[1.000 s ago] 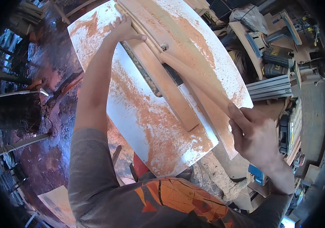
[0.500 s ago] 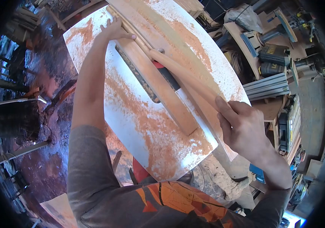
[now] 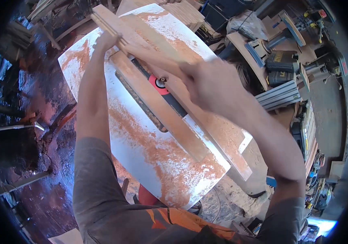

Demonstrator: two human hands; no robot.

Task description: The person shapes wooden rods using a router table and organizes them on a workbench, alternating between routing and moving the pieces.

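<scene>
My right hand (image 3: 218, 87) is closed round the near end of a long wooden strip (image 3: 153, 57), held above the white tabletop. Toward the far left end of the strip, my left hand (image 3: 108, 40) grips it, its fingers partly hidden and blurred. Below the strip, a router bit (image 3: 163, 79) stands up inside a red ring (image 3: 154, 86) in a dark plate. A nearer guide board (image 3: 157, 105) lies on one side of the bit, and a longer fence board (image 3: 210, 122) runs along the other.
Reddish sawdust covers much of the white tabletop (image 3: 137, 162). Stacked wooden slats (image 3: 186, 16) stand behind it. To the right are a shelf with power tools (image 3: 281, 61) and grey metal rails (image 3: 279, 95). The floor at left (image 3: 52, 162) is dark and stained.
My right hand has moved up and left with the strip, away from the table's near end. The strip has shifted toward the far left, and the bit and red ring show more fully.
</scene>
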